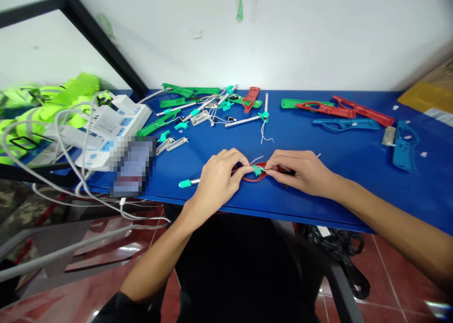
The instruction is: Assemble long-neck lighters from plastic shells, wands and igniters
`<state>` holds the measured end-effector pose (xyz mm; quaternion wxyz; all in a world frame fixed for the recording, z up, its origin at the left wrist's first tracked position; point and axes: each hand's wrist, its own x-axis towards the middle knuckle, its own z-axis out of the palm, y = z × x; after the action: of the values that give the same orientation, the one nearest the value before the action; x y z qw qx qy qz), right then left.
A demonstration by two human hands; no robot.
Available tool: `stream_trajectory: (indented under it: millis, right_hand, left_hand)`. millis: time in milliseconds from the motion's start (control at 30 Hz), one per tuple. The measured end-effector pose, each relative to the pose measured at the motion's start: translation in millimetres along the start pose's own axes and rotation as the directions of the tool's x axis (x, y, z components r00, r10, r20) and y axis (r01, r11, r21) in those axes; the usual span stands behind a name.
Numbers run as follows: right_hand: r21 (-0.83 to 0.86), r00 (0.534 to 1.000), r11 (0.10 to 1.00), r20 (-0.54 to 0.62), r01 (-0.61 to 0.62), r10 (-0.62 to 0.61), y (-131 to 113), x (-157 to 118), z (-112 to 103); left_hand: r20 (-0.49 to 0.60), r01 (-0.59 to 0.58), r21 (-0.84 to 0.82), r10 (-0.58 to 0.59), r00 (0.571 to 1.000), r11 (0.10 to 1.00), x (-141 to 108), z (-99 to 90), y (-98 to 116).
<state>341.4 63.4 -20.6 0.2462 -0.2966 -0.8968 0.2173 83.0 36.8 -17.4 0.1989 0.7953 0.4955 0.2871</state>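
Near the front edge of the blue table, my left hand point(223, 174) pinches a small teal piece point(257, 170) from its left side. White wires run from that piece to my right hand point(299, 171), whose fingers are closed on them. Under the fingertips of both hands lies a red plastic shell point(252, 178), mostly covered. A metal rod with a teal cap point(184, 184) sticks out to the left beneath my left hand.
Teal-fitted rods with wires point(244, 120) and green shells point(198, 90) lie at the back. Red point(368, 111) and blue shells point(405, 148) are at right. A power strip point(106, 144) with cables and a phone point(132, 167) are at left. A yellow-taped box point(424, 96) stands far right.
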Motion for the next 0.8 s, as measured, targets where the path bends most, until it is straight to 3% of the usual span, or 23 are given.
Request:
stream_trajectory:
  millis: [367, 567, 800]
  right_hand:
    - [0.026, 0.999, 1.0, -0.039, 0.013, -0.012, 6.1, -0.1, 3.5]
    - [-0.019, 0.998, 0.999, -0.057, -0.036, 0.035, 4.7, 0.6, 4.1]
    - [0.025, 0.999, 0.999, -0.042, -0.024, 0.025, 1.8, 2.0, 3.6]
  left_hand:
    - [-0.106, -0.09, -0.128, 0.077, 0.991, 0.988, 1.9, 5.1, -7.8]
    - [-0.154, -0.247, 0.101, 0.261, 0.953, 0.964, -12.2, 1.9, -10.7]
    - [-0.135, -0.275, 0.048, 0.279, 0.951, 0.96, -9.1, 1.9, -13.6]
